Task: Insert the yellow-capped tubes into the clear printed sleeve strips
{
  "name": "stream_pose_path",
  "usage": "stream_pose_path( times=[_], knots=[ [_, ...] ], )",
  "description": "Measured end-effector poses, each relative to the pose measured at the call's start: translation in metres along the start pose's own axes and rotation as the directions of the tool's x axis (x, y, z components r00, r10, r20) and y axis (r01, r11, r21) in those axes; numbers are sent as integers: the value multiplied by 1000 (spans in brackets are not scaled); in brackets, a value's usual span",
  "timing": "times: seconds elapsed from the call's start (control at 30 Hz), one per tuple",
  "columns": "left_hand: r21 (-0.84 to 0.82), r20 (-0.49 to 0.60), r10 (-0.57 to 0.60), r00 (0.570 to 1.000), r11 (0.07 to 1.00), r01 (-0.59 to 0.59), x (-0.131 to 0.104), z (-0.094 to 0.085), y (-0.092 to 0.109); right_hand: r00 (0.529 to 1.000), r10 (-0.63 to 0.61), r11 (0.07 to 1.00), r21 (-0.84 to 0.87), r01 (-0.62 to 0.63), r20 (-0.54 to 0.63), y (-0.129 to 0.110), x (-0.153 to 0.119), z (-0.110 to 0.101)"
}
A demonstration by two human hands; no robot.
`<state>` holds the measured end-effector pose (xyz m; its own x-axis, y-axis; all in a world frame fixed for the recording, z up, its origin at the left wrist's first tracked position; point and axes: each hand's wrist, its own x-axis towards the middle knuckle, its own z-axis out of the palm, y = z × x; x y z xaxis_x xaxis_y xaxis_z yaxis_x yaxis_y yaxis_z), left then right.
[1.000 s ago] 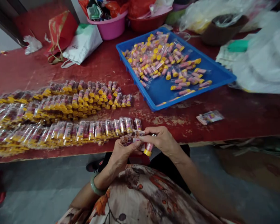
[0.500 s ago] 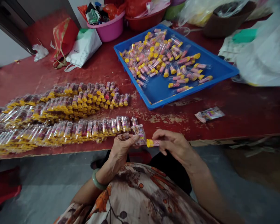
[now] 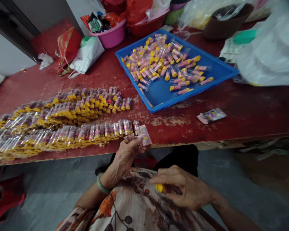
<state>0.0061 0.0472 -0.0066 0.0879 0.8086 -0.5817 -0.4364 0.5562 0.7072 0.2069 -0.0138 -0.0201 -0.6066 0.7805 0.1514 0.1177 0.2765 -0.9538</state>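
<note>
Between the thumb and fingers of my left hand (image 3: 128, 151) are small printed labels (image 3: 144, 134), pinched at the table's front edge. My right hand (image 3: 186, 186) is over my lap, its fingers curled round a small clear tube with a yellow cap (image 3: 160, 187); most of the tube is hidden by the hand. Just beyond my left hand a long row of stacked tubes (image 3: 82, 134) with yellow caps and labels lies on the red table. Behind that row is a second stack of tubes (image 3: 86, 104).
A blue tray (image 3: 156, 93) holds many pink-filled tubes with yellow caps. Loose printed labels (image 3: 212, 115) lie to its right. At the back stand a pink basin (image 3: 115, 35), a red basin (image 3: 146, 29) and bags (image 3: 86, 56). A red stool (image 3: 8, 199) is on the floor.
My right hand has moved down and toward my body, carrying the capped tube away from the labels. My left hand stays near the table edge, still pinching the labels.
</note>
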Motion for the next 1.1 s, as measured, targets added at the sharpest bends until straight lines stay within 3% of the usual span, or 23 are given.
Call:
stream_pose_path(
  times=[0.07,0.17,0.3,0.4,0.5,0.7,0.93,1.1],
  knots=[
    [-15,3,-3,1000,1000,3,-2,0,0,1000,-6,1000,4,6,20,3,-2,-7],
    [-31,-21,21,1000,999,-21,-4,1,-1,976,94,987,149,-64,-199,7,-7,-11],
    [-42,-36,60,998,997,-62,-5,4,-6,853,274,889,455,-49,-443,3,-6,-3],
    [-69,-27,49,998,996,-51,-6,7,-8,778,292,865,501,33,-556,-5,0,6],
    [-110,-15,-22,1000,994,20,-8,10,-9,724,268,893,446,61,-635,-9,6,14],
    [-152,29,-90,996,984,93,-11,13,-12,696,45,973,188,131,-716,-2,8,26],
    [-178,38,-135,990,974,139,-18,15,-11,628,-169,980,-59,192,-759,10,8,32],
    [-193,40,-152,987,968,157,-20,14,-9,684,-215,975,-195,108,-697,10,-1,35]
  ],
)
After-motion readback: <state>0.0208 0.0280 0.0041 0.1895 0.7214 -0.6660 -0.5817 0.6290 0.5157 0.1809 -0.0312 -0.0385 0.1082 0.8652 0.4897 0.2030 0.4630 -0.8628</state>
